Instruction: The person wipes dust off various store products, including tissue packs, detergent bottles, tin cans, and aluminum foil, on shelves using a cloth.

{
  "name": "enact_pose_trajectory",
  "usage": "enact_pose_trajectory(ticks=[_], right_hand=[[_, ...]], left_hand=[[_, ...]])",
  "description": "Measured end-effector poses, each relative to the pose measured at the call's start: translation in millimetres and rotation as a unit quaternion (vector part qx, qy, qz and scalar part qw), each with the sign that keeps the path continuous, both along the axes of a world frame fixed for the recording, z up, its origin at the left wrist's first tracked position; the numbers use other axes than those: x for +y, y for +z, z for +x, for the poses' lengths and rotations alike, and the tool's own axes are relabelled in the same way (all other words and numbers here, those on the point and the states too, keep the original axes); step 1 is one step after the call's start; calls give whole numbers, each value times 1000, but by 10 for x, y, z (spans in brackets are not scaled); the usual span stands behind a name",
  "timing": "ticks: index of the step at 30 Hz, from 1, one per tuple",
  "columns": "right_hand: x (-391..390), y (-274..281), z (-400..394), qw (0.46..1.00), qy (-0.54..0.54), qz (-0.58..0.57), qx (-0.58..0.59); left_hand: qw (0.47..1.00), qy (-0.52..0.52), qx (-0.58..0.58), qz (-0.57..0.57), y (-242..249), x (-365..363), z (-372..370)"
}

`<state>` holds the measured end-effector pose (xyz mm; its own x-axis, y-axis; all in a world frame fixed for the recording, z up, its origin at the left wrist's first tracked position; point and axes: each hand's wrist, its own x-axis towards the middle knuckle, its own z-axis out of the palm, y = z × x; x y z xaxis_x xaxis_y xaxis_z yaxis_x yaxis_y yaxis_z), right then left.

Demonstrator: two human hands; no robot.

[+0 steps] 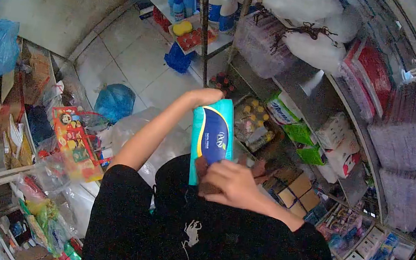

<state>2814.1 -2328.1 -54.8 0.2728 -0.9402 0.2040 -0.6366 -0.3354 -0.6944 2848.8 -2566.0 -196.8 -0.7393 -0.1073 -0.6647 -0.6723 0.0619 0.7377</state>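
Note:
A teal and dark blue pack of facial tissue (217, 131) is held upright in front of my black shirt, its printed face toward the camera. My left hand (206, 96) grips its top end, with the fingers mostly hidden behind the pack. Over the lower end lies my right hand (229, 183), slightly blurred, its fingers curled around something dark brown, perhaps a cloth, that I cannot make out clearly. This brown thing (210, 184) rests against the lower face of the pack.
Shelves with green packs (299, 133) and stacked clear-wrapped packs (399, 142) stand at the right. Bottles (181, 5) fill a shelf at the top. A blue bag (115, 102) lies on the tiled floor. At the left is a red box (75, 137).

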Motion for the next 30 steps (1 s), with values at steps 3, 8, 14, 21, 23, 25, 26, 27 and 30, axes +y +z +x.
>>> enact_pose_trajectory(ticks=[3,8,14,21,23,25,26,27,30], right_hand=[[-136,-20,150,996,89,-8,23],[-424,-187,69,993,31,-77,88],[-838,-346,-327,984,-47,-140,101],[-861,-374,-446,985,-99,-130,54],[-813,-427,-459,987,-129,-94,25],[-774,-491,-545,984,-172,-51,-8],[-749,-532,-594,980,-193,-30,-24],[-712,-623,-624,976,-212,-11,-56],[-603,-883,-657,956,-263,40,-124]], left_hand=[[996,-72,0,-62,25,72,-119],[998,-29,11,-63,408,212,-101],[992,-60,113,-20,67,171,-162],[935,-159,297,111,-148,40,-136],[970,-71,170,160,86,121,-126],[976,104,-19,192,421,222,-68],[980,99,45,165,188,238,-32],[985,98,34,135,-21,205,3],[994,93,13,50,-35,238,70]])
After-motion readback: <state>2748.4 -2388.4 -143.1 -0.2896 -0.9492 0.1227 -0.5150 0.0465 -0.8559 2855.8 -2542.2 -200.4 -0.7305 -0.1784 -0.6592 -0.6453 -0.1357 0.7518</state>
